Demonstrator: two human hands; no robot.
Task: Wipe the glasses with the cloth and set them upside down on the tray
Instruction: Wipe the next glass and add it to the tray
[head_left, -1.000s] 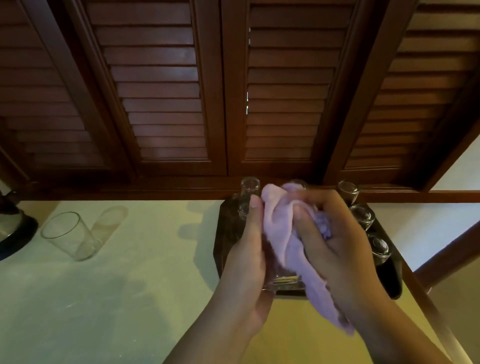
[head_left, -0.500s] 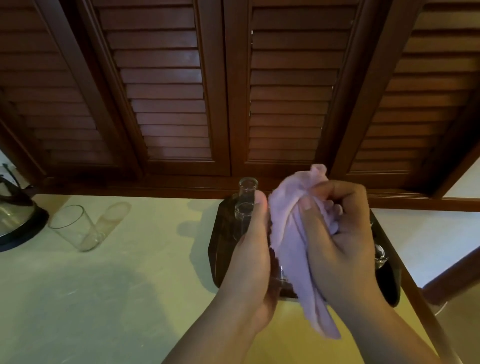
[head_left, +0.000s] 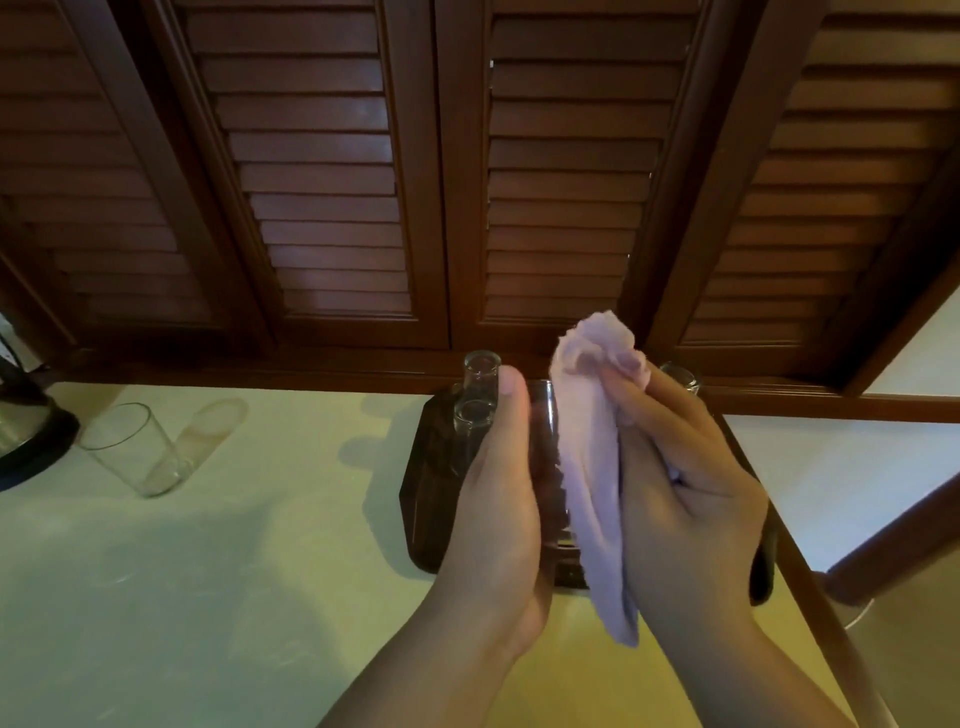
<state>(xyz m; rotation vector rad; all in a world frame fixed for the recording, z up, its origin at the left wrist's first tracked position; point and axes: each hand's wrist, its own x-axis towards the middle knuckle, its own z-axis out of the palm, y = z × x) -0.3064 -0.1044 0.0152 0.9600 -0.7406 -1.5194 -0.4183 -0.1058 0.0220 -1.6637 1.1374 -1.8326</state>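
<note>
cloth (head_left: 592, 467) now bunched higher above the hands (head_left: 597, 493) than before.

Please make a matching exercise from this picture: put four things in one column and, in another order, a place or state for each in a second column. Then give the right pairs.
Things:
1. cloth
2. lone glass
3. tray
4. kettle

Places or states:
A. dark, under the hands, with upside-down glasses on it
B. at the left edge of the view, only partly seen
C. pink, gripped in the right hand
D. mouth up on the table, left of the tray

Pairs: 1-C, 2-D, 3-A, 4-B
</note>
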